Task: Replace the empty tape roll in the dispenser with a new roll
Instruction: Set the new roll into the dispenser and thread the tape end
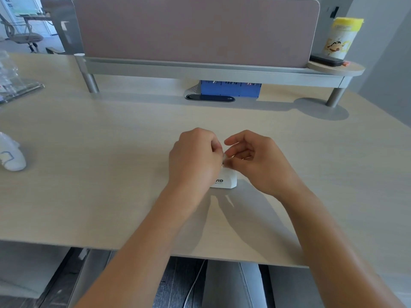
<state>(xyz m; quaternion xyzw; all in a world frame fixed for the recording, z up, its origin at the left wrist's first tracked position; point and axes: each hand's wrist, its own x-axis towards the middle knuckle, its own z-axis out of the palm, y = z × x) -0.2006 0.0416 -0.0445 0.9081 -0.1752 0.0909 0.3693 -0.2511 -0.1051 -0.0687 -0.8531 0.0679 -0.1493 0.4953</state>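
A small white tape dispenser (226, 180) with black lettering stands on the light wooden desk (111, 163), near the front middle. My left hand (195, 161) covers its left side with the fingers curled over the top. My right hand (258, 161) is just right of it, thumb and fingers pinching at something small and pale on top of the dispenser, between the two hands. The tape roll itself is hidden behind my fingers. I cannot tell whether a roll sits inside.
A white object (11, 155) lies at the left edge, with clear plastic packaging (13, 83) behind it. A raised shelf (200, 71) with a pink partition crosses the back; a yellow-lidded canister (340, 38) stands on its right end. A blue box (231, 88) sits beneath.
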